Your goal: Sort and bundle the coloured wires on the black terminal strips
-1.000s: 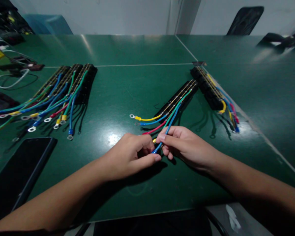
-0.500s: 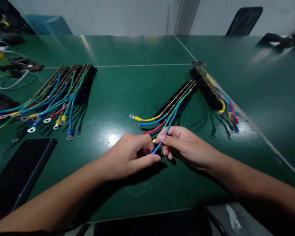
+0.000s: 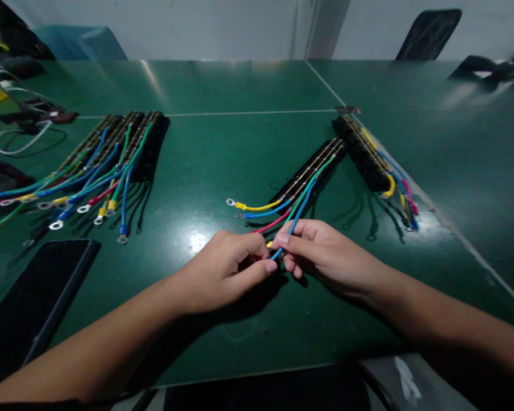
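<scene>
A broad green stretch of table (image 3: pixel 209 148) runs between the three wired strips (image 3: pixel 151 151) on the left and the black terminal strip (image 3: pixel 304 171) right of centre, and here, well inside the near edge, both hands are at work! The far edge lies well beyond. On the right it's tighter: the angled strip (image 3: pixel 360 154) sits right by the black strip's far end.

That black strip slants, long axis from far right down to near left, its coloured wires fanning toward the person. And the blue wire (image 3: pixel 297 217)? It runs down and leftward between the hands, its tip hidden in the left one.

Left hand (image 3: pixel 235 265): reaching in from the left, back upward, thumb forward, fingers pinching the wire's near end. Right hand (image 3: pixel 310 245): turned inward, thumb and forefinger gripping the wire just above, other fingers curled beneath.
</scene>
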`<state>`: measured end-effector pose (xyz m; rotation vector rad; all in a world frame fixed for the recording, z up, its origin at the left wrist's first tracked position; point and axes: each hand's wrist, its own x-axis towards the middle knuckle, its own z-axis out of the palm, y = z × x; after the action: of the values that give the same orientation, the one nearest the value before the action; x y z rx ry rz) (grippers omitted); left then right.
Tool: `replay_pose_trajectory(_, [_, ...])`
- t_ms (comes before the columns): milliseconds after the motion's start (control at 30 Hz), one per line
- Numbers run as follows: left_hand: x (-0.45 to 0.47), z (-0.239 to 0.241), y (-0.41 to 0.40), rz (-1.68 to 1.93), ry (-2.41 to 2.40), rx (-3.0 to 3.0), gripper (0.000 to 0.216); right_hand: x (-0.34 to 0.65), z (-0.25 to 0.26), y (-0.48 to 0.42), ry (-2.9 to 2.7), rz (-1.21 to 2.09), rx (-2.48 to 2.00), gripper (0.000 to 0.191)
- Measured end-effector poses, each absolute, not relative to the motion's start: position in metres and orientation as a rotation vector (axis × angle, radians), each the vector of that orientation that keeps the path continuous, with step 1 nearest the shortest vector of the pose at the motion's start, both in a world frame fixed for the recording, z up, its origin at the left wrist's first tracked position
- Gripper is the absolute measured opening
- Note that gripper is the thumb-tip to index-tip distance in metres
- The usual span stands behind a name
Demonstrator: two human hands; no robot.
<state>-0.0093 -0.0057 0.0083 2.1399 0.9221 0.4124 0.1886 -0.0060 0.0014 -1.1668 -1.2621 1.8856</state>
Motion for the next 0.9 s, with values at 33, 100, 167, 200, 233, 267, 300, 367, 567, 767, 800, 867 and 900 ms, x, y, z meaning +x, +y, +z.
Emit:
replay_pose_trajectory(33, [-0.0095,0.0082,-0.0058,0.399,0.926,2.150,0.023,0.1884,0.0016,-0.0060,-1.262,1.887,-1.158,0.022])
replay_pose_trajectory(100, [-0.0097,0.0081,-0.0059,0.380,0.920,2.163,0.024,0.1882,0.0018,-0.0059,-1.262,1.887,-1.150,0.023])
replay_pose_trajectory(167, [-0.0095,0.0082,-0.0060,0.391,0.920,2.159,0.023,0.1881,0.0015,-0.0058,-1.260,1.887,-1.145,0.022])
replay_pose_trajectory(200, [-0.0092,0.0084,-0.0061,0.402,0.923,2.151,0.022,0.1883,0.0013,-0.0057,-1.261,1.889,-1.143,0.021])
replay_pose_trajectory(233, [-0.0088,0.0086,-0.0061,0.415,0.926,2.141,0.022,0.1885,0.0010,-0.0056,-1.263,1.893,-1.141,0.019])
replay_pose_trajectory(267, [-0.0085,0.0088,-0.0061,0.425,0.925,2.130,0.022,0.1887,0.0007,-0.0056,-1.265,1.897,-1.141,0.018])
replay_pose_trajectory(300, [-0.0083,0.0090,-0.0061,0.431,0.921,2.120,0.022,0.1890,0.0006,-0.0055,-1.268,1.901,-1.140,0.017])
replay_pose_trajectory(367, [-0.0082,0.0093,-0.0059,0.439,0.919,2.117,0.022,0.1893,0.0005,-0.0055,-1.270,1.903,-1.142,0.017])
replay_pose_trajectory(567, [-0.0092,0.0083,-0.0053,0.391,0.934,2.173,0.023,0.1889,0.0013,-0.0057,-1.276,1.892,-1.159,0.020])
replay_pose_trajectory(767, [-0.0085,0.0080,-0.0062,0.433,0.910,2.105,0.023,0.1892,0.0002,-0.0053,-1.278,1.889,-1.154,0.019])
replay_pose_trajectory(800, [-0.0085,0.0083,-0.0063,0.428,0.902,2.100,0.023,0.1893,0.0002,-0.0052,-1.283,1.889,-1.155,0.019])
replay_pose_trajectory(867, [-0.0086,0.0088,-0.0064,0.421,0.904,2.104,0.023,0.1897,0.0005,-0.0053,-1.290,1.891,-1.157,0.020])
replay_pose_trajectory(900, [-0.0088,0.0090,-0.0065,0.419,0.913,2.113,0.024,0.1897,0.0007,-0.0054,-1.287,1.892,-1.157,0.020])
